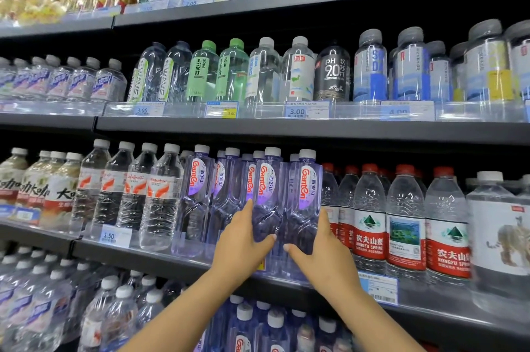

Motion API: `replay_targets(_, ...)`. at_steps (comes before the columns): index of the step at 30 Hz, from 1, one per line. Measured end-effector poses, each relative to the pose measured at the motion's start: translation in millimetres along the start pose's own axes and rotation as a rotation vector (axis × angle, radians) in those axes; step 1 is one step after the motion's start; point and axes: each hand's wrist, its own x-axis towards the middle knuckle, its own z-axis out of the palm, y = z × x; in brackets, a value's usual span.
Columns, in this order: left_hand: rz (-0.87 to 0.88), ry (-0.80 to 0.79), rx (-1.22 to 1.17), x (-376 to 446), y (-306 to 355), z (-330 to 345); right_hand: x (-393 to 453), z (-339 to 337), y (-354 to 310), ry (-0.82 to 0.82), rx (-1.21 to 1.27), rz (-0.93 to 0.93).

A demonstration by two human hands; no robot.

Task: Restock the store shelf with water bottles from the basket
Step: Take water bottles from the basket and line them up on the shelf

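Two purple water bottles stand straight up on the shelf [183, 261], white caps on top, long side going up and down. The left bottle [268, 197] and the right bottle [304, 199] sit side by side, touching, at the front of a row of the same kind. Their labels face out and say "Ganten" in red letters.

The left hand [241, 242] wraps its fingers [248, 208] round the left bottle low down. The right hand [321, 254] holds the right bottle the same way.

Just to the right stand the red-cap bottles [370, 217], marked "NONGFU SPRING". To the left are clear bottles with red and white labels [160, 197]. A price tag [110, 236] below them says 1.50. On the shelf above, a black bottle [332, 73] reads "pH 9.0".
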Motion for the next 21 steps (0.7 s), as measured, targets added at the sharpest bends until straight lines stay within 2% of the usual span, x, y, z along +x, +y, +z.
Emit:
replay_targets(8,0.005,-0.021,0.133,3.6,-3.5,-2.7,-2.4,-1.2,-2.1,0.022,-0.013,-0.007)
replay_targets(12,-0.038,-0.073,0.079,5.8,-4.5,-2.2,-3.4,-1.5,-3.5,0.022,-0.003,-0.001)
replay_targets(21,-0.068,-0.105,0.136,13.3,-5.0,-4.2,-3.2,-0.8,-4.0,0.020,-0.039,0.004)
